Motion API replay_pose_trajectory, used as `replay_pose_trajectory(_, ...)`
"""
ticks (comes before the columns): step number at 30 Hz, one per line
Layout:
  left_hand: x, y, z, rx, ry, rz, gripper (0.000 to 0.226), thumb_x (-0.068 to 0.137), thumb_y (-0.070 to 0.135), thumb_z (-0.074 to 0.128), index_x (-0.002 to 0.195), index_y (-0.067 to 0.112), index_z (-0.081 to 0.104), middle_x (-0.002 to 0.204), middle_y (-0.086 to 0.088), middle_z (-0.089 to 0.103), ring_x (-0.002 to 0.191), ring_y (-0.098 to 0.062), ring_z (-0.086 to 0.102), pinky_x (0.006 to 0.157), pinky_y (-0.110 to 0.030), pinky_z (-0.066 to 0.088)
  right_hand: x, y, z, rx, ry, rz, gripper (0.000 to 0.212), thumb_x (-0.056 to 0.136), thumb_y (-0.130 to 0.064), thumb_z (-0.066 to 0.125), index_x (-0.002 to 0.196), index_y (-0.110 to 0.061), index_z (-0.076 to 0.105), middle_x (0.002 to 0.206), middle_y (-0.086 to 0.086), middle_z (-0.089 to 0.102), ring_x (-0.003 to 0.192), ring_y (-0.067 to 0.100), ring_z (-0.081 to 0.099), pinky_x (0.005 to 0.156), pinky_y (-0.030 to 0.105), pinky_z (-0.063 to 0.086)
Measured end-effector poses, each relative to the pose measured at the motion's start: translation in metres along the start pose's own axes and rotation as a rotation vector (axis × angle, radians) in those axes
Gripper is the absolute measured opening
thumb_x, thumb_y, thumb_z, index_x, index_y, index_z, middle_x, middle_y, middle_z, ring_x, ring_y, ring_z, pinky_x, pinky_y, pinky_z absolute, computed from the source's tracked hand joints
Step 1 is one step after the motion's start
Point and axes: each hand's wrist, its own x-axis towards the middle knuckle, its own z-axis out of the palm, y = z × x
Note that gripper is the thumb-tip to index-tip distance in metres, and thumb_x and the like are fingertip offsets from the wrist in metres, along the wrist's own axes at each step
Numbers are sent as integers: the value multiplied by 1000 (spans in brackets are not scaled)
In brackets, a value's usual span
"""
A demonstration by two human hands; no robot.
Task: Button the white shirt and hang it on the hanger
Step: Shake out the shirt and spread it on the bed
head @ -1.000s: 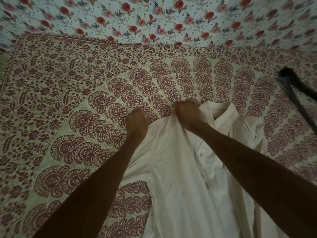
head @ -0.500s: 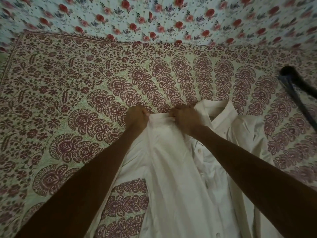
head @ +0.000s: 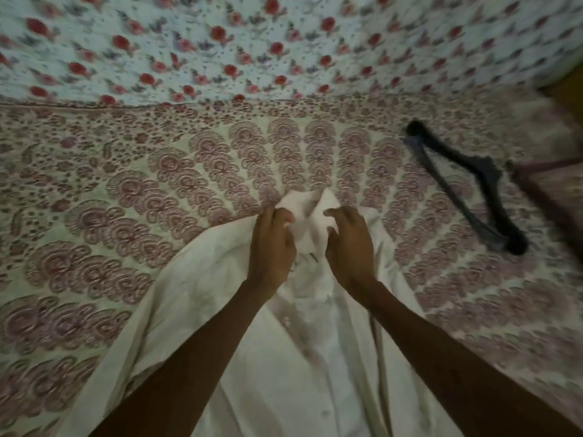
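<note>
The white shirt [head: 189, 304] lies on the patterned bedspread with its collar pointing away from me. My left hand [head: 271, 247] grips the left side of the collar and front edge. My right hand [head: 350, 244] holds the right side of the collar, a small gap of cloth between the two hands. Below them the button placket runs toward me, and two buttons show on it. A dark hanger [head: 467, 187] lies flat on the bed to the right, apart from the shirt.
The maroon paisley bedspread [head: 126, 184] covers the bed. A sheet with red roses [head: 220, 48] lies beyond it at the far side. A dark red bar [head: 542, 200] lies at the right edge, beside the hanger.
Both hands drew closer together and gathered the collar between them. The view swung left, so the shirt sits nearer the middle and the whole hanger shows.
</note>
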Motion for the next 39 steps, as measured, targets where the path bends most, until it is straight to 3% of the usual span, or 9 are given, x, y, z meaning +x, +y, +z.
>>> replay_pose_trajectory(4, 17, 52, 45, -32, -173, 84, 30, 85, -10, 50, 103, 11, 59, 106, -7, 54, 83, -24, 57, 68, -30, 45, -27, 67, -34, -131, -167, 464, 18, 91, -11, 47, 98, -5, 62, 98, 14, 67, 94, 32, 65, 67, 28, 41)
replay_pose_trajectory(7, 22, 68, 74, 48, -279, 58, 23, 85, -7, 54, 105, 4, 60, 108, -17, 55, 96, -32, 56, 78, -33, 41, -56, 98, -39, -91, -309, 535, 28, 93, -27, 51, 105, -4, 62, 104, 14, 66, 102, 33, 64, 80, 34, 49)
replay_pose_trajectory(10, 24, 70, 91, 119, -328, 38, 30, 78, -8, 54, 105, 4, 60, 104, -17, 57, 99, -34, 55, 84, -39, 42, -68, 107, -32, 5, -247, 612, 40, 89, -33, 62, 119, -7, 55, 108, 11, 65, 102, 30, 64, 83, 36, 51)
replay_pose_trajectory(14, 23, 66, 102, 316, -449, -8, 40, 78, 0, 57, 117, 10, 56, 111, -13, 59, 106, -31, 57, 91, -39, 41, -63, 123, -35, -46, -237, 650, 18, 89, -19, 57, 98, -8, 67, 94, 7, 71, 87, 25, 69, 69, 29, 52)
replay_pose_trajectory(17, 19, 55, 105, 358, -489, -75, 43, 81, 2, 56, 123, 7, 53, 119, -16, 56, 113, -35, 53, 95, -39, 37, -46, 146, -68, 91, 46, 742, 10, 94, -14, 56, 97, -6, 61, 91, 7, 63, 79, 21, 57, 68, 26, 35)
replay_pose_trajectory(19, 20, 52, 110, 381, -458, -88, 46, 80, 1, 55, 125, 7, 51, 124, -15, 53, 117, -35, 49, 100, -39, 33, -27, 166, -89, 119, 222, 702, 8, 95, -11, 50, 98, -7, 55, 92, 8, 58, 80, 22, 54, 69, 28, 32)
replay_pose_trajectory(26, 32, 75, 135, 591, -425, -247, 42, 90, 31, 57, 125, 10, 44, 126, -13, 49, 115, -34, 49, 93, -44, 44, 27, 221, -90, -91, 113, 612, 16, 99, -10, 40, 109, -9, 53, 101, 12, 64, 88, 31, 61, 71, 35, 37)
replay_pose_trajectory(31, 41, 77, 142, 647, -321, -53, 61, 84, 13, 64, 136, 24, 36, 123, -9, 49, 107, -30, 51, 82, -40, 49, 68, 235, -70, -235, -93, 463, 16, 101, -13, 39, 111, -8, 50, 102, 14, 66, 89, 32, 65, 69, 38, 46)
replay_pose_trajectory(39, 65, 68, 153, 773, -312, 158, 25, 81, 14, 70, 104, 19, 63, 114, -7, 53, 101, -27, 49, 79, -37, 42, 47, 281, -61, -225, -202, 375, 18, 100, -19, 45, 108, -13, 60, 99, 12, 69, 89, 32, 66, 71, 35, 44)
